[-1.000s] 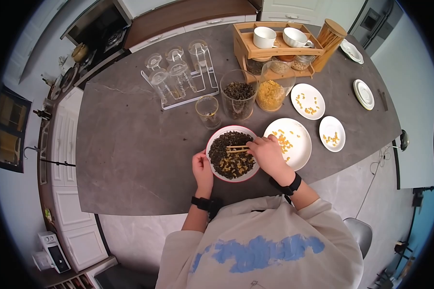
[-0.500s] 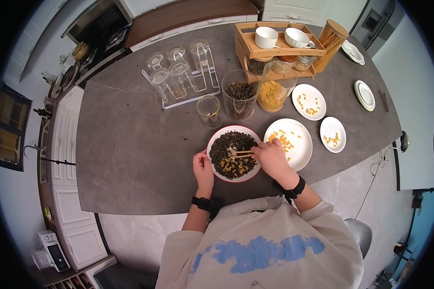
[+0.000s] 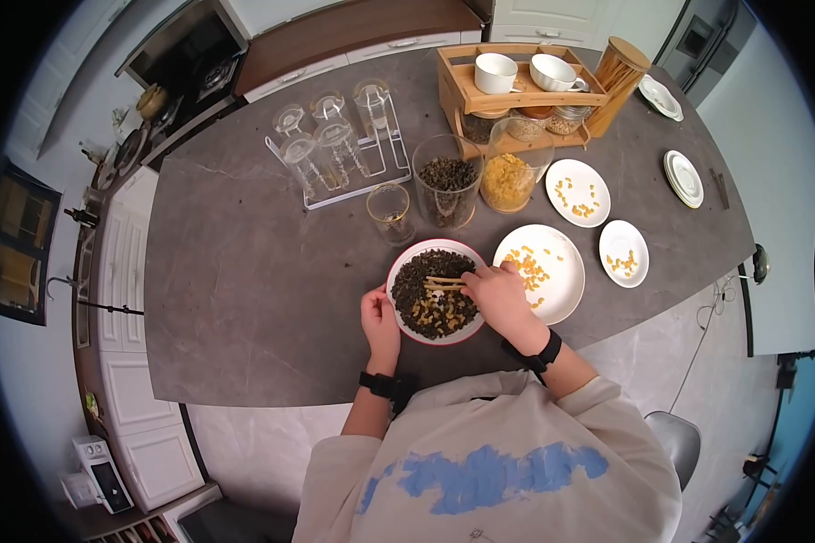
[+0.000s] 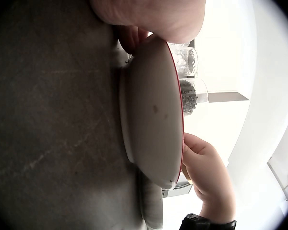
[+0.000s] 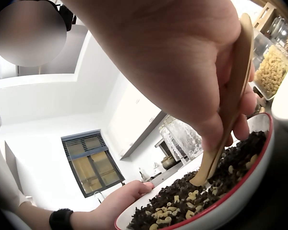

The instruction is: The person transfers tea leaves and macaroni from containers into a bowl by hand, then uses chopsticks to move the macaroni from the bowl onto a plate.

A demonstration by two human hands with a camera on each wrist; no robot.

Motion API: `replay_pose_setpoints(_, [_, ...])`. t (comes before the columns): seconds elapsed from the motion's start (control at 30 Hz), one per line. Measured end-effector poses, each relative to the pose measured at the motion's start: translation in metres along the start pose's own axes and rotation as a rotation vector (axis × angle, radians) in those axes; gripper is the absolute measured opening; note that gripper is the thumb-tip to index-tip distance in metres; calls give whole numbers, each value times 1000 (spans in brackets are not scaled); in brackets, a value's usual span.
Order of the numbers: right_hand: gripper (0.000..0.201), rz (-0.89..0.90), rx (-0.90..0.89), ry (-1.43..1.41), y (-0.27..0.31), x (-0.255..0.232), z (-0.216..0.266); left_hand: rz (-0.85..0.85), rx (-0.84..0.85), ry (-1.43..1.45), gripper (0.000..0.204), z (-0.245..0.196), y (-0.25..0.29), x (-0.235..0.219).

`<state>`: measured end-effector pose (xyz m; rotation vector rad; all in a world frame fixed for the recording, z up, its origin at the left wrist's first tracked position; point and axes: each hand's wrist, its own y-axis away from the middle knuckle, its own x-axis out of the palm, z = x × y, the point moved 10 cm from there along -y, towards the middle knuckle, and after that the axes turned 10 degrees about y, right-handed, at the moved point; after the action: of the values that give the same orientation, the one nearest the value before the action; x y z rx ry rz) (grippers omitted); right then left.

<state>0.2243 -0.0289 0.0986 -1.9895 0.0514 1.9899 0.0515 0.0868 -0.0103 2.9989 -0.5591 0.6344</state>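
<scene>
A white bowl with a red rim [image 4: 153, 110] stands on the grey table, filled with dark dried leaf-like bits [image 3: 417, 276] and pale macaroni pieces [image 3: 439, 319]. My left hand [image 3: 379, 319] holds its left side, thumb by the rim and fingers against the outer wall. Over the right side, my right hand [image 3: 501, 294] grips light wooden tongs [image 5: 235, 91] between thumb and fingers. The tong tips are down among the dark bits, close together; what lies between them, I cannot tell. A white plate [image 3: 566, 285] with loose macaroni is just right of the bowl.
Behind the bowl stand a drinking glass [image 3: 391, 217], a jar of dark bits [image 3: 446, 185] and a jar of macaroni [image 3: 509, 181]. Two smaller plates [image 3: 578, 170] [image 3: 624, 235] hold macaroni. Farther back are a glass rack [image 3: 353, 192] and a wooden shelf [image 3: 462, 86] with cups.
My right hand and the tongs shifted right, then back left within the bowl. A small pale patch now shows by the tong tips. My left hand stays at the bowl's left side.
</scene>
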Motion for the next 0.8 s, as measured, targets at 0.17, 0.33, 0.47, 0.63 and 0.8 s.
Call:
replay_pose_setpoints(0.17, [13, -12, -20, 20, -2, 2, 6, -1, 6, -29, 6, -1, 0, -1])
replay_pose_setpoints(0.33, [14, -5, -22, 35, 0, 2, 13, 13, 2, -23, 6, 3, 0, -3])
replay_pose_setpoints(0.47, [16, -18, -21, 64, 1, 1, 15, 9, 2, -17, 6, 1, 0, -2])
replay_pose_setpoints(0.63, [13, -67, 15, 81, 5, -7, 23, 3, -5, -22, 6, 1, 0, -1])
replay_pose_setpoints(0.8, [13, -45, 48, 99, 9, -5, 23, 7, 10, -43, 5, 2, -1, -4])
